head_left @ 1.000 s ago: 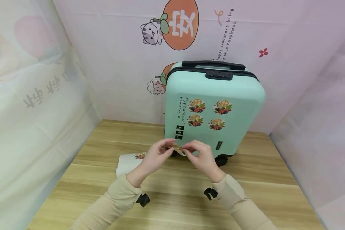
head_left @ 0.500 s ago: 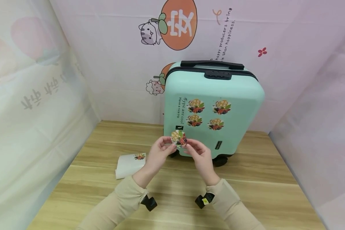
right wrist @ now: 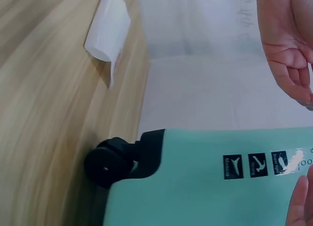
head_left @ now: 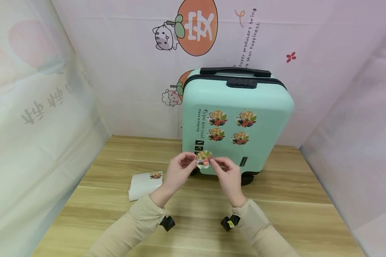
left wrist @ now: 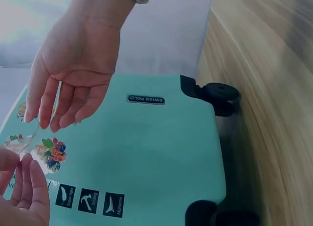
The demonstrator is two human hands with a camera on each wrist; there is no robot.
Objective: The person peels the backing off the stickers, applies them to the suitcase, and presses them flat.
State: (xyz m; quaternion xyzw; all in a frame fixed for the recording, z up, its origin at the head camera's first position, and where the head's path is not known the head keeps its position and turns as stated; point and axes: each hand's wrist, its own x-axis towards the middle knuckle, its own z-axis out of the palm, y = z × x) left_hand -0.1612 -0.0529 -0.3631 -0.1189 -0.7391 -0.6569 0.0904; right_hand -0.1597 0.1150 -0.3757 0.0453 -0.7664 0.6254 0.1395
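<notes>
In the head view my left hand (head_left: 177,174) and right hand (head_left: 228,176) pinch a round fruit-print sticker (head_left: 203,159) by its opposite edges. They hold it up in front of the lower part of a mint-green suitcase (head_left: 267,117). Several similar stickers (head_left: 239,138) are on the suitcase front, beside printed lettering and dark icons (left wrist: 88,200). A curled white sheet (head_left: 144,187) bearing one more fruit sticker (head_left: 155,175) lies on the table left of my hands. The left wrist view has the pinched sticker seen nearly edge-on, mostly hard to make out.
The suitcase stands upright on the wooden table (head_left: 193,228), its black wheels (right wrist: 110,162) at the bottom and black handle (head_left: 235,72) on top. Printed cloth (head_left: 125,71) hangs behind and along both sides.
The sticker, tilted nearly flat a second ago, was raised to face the camera and has since dropped slightly. Both hands keep hold of it. The white sheet lies still.
</notes>
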